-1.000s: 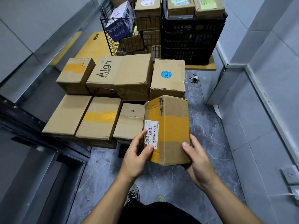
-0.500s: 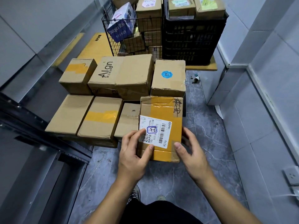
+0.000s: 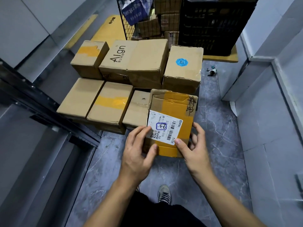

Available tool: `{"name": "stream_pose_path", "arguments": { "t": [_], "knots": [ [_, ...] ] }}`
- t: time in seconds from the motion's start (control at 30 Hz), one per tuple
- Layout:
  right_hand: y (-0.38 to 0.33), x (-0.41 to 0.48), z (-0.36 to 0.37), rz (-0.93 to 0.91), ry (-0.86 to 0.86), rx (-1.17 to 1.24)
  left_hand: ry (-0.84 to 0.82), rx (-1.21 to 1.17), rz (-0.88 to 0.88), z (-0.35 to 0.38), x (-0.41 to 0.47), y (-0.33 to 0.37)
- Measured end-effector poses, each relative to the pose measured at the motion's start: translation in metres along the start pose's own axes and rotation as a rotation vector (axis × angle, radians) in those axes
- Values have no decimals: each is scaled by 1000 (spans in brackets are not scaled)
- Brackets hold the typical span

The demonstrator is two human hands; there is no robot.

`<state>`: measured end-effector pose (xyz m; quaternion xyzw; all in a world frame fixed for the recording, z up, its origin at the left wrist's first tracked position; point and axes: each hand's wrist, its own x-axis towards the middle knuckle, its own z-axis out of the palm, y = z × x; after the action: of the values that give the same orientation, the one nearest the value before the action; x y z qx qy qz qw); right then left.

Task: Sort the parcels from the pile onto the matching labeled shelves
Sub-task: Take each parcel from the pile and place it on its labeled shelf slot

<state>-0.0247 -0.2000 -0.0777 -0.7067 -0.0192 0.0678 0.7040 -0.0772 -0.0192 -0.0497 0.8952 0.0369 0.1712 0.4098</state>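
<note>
Grey marble-pattern floor (image 3: 216,145) carries a pile of brown parcels (image 3: 131,76) in two rows, with a black crate (image 3: 211,28) and wire basket (image 3: 141,22) of more boxes behind. Held parcel (image 3: 173,115): brown carton with yellow tape, raised in front of the pile's near right corner, white shipping label (image 3: 164,128) facing up, "22" handwritten in a blue box. Left hand (image 3: 139,153) grip closed on the near left edge, thumb on label. Right hand (image 3: 195,148) grip closed on the near right corner.
</note>
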Motion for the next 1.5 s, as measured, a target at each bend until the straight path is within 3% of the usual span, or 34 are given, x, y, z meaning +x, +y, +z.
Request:
{"name": "stream_pose_path", "arguments": {
  "t": [0.13, 0.33, 0.43, 0.53, 0.73, 0.93, 1.2, 1.5],
  "knots": [
    [0, 1, 17, 40, -53, 62, 45, -38, -61, -14, -14, -7],
    [-11, 5, 70, 25, -292, 27, 276, -37, -254, -64, -49, -25],
    [-20, 0, 110, -19, -433, -3, 348, 115, -376, -103, -73, -41],
    [-32, -17, 154, -73, -562, -40, 311, 333, -457, -151, -105, -54],
    [-57, -90, 241, -216, -774, -56, 345, 686, -614, -253, -196, -43],
    [-91, -191, 308, -249, -939, 29, 424, 866, -733, -339, -298, 1],
    [-142, -299, 374, -282, -1115, 189, 586, 965, -826, -418, -401, 54],
    [-179, -354, 432, -317, -1222, 293, 682, 1014, -868, -468, -441, 67]
  ]
}}
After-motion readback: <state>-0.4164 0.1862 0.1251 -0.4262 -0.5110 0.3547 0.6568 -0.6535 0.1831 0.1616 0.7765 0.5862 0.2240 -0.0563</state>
